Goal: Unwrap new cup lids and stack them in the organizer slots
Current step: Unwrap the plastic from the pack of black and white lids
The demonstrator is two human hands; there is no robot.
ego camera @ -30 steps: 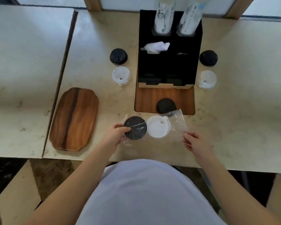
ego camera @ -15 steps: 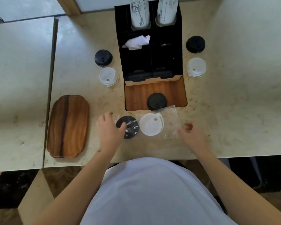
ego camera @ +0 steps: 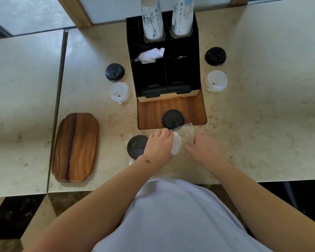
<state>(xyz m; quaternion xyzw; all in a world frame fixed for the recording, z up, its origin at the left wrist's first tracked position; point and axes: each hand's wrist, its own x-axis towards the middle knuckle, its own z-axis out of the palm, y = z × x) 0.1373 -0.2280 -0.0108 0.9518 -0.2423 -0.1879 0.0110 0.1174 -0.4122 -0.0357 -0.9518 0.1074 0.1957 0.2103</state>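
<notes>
A clear plastic wrap (ego camera: 188, 130) lies near the counter's front edge with a black lid (ego camera: 136, 146) and a white lid (ego camera: 176, 145) inside it. My left hand (ego camera: 158, 146) is curled over the white lid and hides most of it. My right hand (ego camera: 202, 148) pinches the wrap's right end, just right of the white lid. Behind them stands the black organizer (ego camera: 164, 77) on a wooden base (ego camera: 149, 113). A loose black lid (ego camera: 173, 118) rests on that base, touching the wrap's far edge.
A black lid (ego camera: 115, 72) and a white lid (ego camera: 120, 92) sit left of the organizer, another black lid (ego camera: 215, 56) and white lid (ego camera: 216, 81) right of it. Two cup stacks (ego camera: 153, 20) and a crumpled tissue (ego camera: 150, 55) fill its back slots. A wooden tray (ego camera: 75, 147) lies at left.
My left hand moved right, off the black lid and onto the white lid. My right hand moved left onto the wrap's right end. The wrap now lies flat on the counter.
</notes>
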